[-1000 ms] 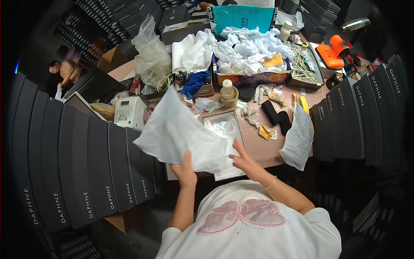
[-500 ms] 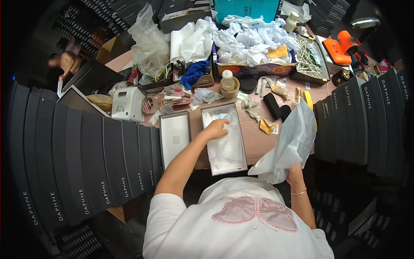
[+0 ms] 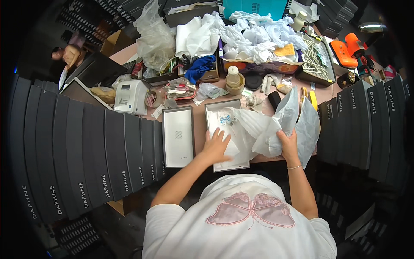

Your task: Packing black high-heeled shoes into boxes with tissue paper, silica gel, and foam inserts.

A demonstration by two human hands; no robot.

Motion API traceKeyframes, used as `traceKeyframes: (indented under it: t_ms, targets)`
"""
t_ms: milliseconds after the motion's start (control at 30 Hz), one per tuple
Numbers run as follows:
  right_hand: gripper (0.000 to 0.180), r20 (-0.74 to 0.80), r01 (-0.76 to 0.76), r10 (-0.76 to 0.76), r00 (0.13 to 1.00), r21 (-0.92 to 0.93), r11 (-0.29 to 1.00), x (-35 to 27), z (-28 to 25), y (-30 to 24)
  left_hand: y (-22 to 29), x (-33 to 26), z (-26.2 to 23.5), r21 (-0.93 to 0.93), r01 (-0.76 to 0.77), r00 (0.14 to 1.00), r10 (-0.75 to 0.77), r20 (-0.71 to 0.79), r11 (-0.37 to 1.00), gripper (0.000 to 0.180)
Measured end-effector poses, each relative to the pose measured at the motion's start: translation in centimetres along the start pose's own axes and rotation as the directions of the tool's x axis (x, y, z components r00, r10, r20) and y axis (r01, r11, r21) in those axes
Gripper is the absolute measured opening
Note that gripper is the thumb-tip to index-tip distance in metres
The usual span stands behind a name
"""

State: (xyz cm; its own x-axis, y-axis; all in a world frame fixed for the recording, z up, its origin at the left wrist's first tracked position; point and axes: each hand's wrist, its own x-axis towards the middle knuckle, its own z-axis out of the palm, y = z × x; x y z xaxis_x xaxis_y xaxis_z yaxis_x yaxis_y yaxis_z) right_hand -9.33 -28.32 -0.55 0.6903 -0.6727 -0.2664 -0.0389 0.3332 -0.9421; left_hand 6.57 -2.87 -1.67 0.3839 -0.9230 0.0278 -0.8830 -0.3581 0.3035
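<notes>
My left hand (image 3: 215,145) lies flat with spread fingers on the white lining inside an open shallow box (image 3: 214,115) at the table's front edge. My right hand (image 3: 288,143) grips a bunched white fabric bag (image 3: 280,125), held at the box's right side with part of the bag draping into the box. Small packets (image 3: 224,119) lie near the box's far end. To the left of the box sits its lid (image 3: 178,136), white inside with a dark rim.
Rows of dark flat boxes (image 3: 86,159) stand on my left and more dark boxes (image 3: 371,125) on my right. The table's back holds crumpled white paper (image 3: 258,34), a white label printer (image 3: 131,97), a tape roll (image 3: 235,82), an orange tool (image 3: 349,47). Another person (image 3: 69,56) is at far left.
My right hand has brought the white bag from the right side inward over the box. My left hand slid from the box's far end toward its near end.
</notes>
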Motion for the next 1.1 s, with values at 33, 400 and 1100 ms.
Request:
traceKeyframes:
  t_ms: [33, 400, 1100]
  targets:
    - [0.052, -0.016, 0.009, -0.009, 1.000, 0.021, 1.000, 0.1, -0.3, 0.8, -0.5, -0.6, 1.0, 0.072, 0.023, 0.999, -0.026, 0.040, 0.997, 0.046]
    - [0.046, -0.028, 0.247, -0.305, 0.952, -0.520, 0.818, 0.3, -1.2, -3.5, -8.1, -3.7, -0.2, -0.779, 0.385, 0.634, -0.755, -0.168, 0.496, 0.020]
    - [0.043, 0.511, 0.463, -0.024, 0.859, -0.757, 0.461, 1.5, 13.9, 14.6, -10.4, -3.4, -4.9, -0.941, 0.087, 0.727, -0.626, 0.284, -0.326, 0.031]
